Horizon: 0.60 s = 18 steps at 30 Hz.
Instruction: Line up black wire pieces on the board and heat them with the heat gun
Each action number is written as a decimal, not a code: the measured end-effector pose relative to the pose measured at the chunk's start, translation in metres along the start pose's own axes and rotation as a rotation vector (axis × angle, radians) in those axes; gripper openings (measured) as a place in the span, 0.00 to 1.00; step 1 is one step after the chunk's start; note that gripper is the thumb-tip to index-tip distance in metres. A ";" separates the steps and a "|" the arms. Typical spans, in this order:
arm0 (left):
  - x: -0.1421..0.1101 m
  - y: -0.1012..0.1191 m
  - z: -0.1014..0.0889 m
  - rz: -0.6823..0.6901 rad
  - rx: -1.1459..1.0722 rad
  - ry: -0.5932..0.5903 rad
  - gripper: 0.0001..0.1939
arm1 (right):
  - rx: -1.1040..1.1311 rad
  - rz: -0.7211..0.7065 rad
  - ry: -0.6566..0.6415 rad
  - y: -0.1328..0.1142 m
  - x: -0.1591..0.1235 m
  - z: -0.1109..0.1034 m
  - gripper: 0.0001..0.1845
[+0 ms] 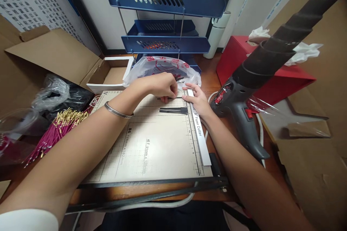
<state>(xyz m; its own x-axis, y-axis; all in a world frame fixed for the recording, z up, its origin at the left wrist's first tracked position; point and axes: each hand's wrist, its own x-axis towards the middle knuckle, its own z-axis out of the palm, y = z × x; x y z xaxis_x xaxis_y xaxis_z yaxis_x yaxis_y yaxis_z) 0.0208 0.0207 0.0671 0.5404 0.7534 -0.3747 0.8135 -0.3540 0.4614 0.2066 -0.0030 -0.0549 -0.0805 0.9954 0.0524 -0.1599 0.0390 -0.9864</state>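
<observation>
On the board of a paper cutter [162, 144], my left hand [164, 86] is closed in a pinch on a thin black strip [179, 97] near the far edge. My right hand [199, 99] lies over the cutter's white guide rail [200, 133], fingers stretched apart, its thumb tip at the strip's right end. Just nearer to me, several similar black strips [173, 110] lie side by side against the rail. The cutter's dark blade arm [141, 195] is swung out along the near side.
A clear plastic bag [189, 74] stands behind the cutter, below blue tray shelves [168, 45]. Dark red cords with gold tips [65, 126] lie left, near an open cardboard box [59, 54]. A heat gun [244, 90] and a red tissue box [233, 52] stand right.
</observation>
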 end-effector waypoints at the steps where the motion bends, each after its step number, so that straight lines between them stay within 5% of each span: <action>1: 0.000 0.000 0.000 -0.008 -0.008 -0.001 0.10 | 0.002 0.004 0.002 0.000 0.000 0.000 0.35; 18: 0.002 0.000 0.003 -0.022 0.023 0.044 0.12 | -0.007 0.005 0.008 0.001 0.004 0.002 0.33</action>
<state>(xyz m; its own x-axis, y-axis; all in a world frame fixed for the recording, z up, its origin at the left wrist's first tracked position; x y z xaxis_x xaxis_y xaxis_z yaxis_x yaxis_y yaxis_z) 0.0223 0.0211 0.0638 0.5128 0.7846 -0.3484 0.8300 -0.3495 0.4347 0.2046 0.0011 -0.0549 -0.0739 0.9962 0.0463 -0.1530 0.0345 -0.9876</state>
